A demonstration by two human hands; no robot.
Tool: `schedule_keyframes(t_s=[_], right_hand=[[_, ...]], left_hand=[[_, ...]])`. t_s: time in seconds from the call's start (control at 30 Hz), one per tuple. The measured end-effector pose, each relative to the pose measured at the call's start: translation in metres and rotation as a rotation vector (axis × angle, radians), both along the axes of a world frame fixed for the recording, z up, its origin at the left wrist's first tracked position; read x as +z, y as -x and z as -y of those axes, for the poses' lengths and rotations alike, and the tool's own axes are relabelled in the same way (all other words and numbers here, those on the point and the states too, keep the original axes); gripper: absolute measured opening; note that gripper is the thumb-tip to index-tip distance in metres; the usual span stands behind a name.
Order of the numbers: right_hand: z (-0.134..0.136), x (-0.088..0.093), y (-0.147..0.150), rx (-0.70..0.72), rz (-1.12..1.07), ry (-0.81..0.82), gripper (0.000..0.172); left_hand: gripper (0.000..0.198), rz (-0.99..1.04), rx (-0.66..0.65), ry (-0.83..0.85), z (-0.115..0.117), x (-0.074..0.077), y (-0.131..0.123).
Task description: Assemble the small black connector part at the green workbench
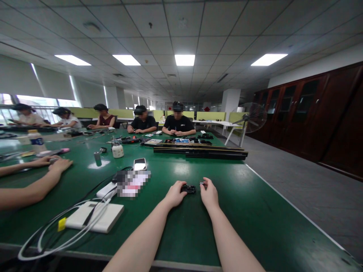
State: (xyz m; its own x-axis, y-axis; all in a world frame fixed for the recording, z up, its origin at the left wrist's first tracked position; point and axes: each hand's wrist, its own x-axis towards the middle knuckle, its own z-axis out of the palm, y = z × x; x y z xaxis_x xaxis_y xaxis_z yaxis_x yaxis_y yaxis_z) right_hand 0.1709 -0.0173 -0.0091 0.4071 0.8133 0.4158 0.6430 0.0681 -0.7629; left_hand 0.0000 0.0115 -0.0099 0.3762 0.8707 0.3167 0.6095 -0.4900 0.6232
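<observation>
My left hand (175, 193) rests on the green table (255, 211) with its fingers closed on a small black part (188, 188). My right hand (209, 194) lies just to the right of it, its fingers pinched on a tiny dark piece (202, 183). The two hands are a few centimetres apart, both forearms reaching in from the bottom edge.
A white power bank (95, 217) with looped white cables (53, 234) lies at the left front. A phone (140, 164), a small jar (117, 150) and long black rails (201, 152) lie beyond. Another person's arms (34, 181) reach in from the left; several people sit at the far end. A fan (251, 118) stands at the right.
</observation>
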Motion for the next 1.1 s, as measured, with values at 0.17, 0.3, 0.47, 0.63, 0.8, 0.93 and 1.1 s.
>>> schedule_keyframes(t_s=[0.17,0.3,0.47,0.63,0.8,0.93,1.1], right_hand=[[0.002,0.000,0.006,0.162,0.026,0.048,0.024],[0.004,0.006,0.012,0.341,-0.052,-0.002,0.024],[0.004,0.008,0.015,0.397,-0.078,-0.064,0.027],[0.008,0.008,0.016,0.339,0.137,0.036,0.022],[0.015,0.013,0.020,0.237,0.376,0.209,0.020],[0.016,0.013,0.020,0.245,0.371,0.237,0.021],[0.012,0.012,0.017,0.260,0.346,0.222,0.020]], left_hand=[[0.041,0.008,-0.004,-0.002,0.000,-0.001,0.000],[0.041,0.011,-0.009,-0.014,0.000,-0.001,0.000],[0.041,0.006,-0.009,-0.014,-0.002,-0.003,0.000],[0.039,0.005,-0.005,-0.021,-0.003,-0.004,0.000],[0.040,0.002,-0.003,-0.023,-0.005,-0.005,0.000],[0.041,0.012,-0.001,-0.010,-0.006,-0.007,0.000],[0.041,0.035,-0.004,-0.007,-0.004,-0.004,0.000]])
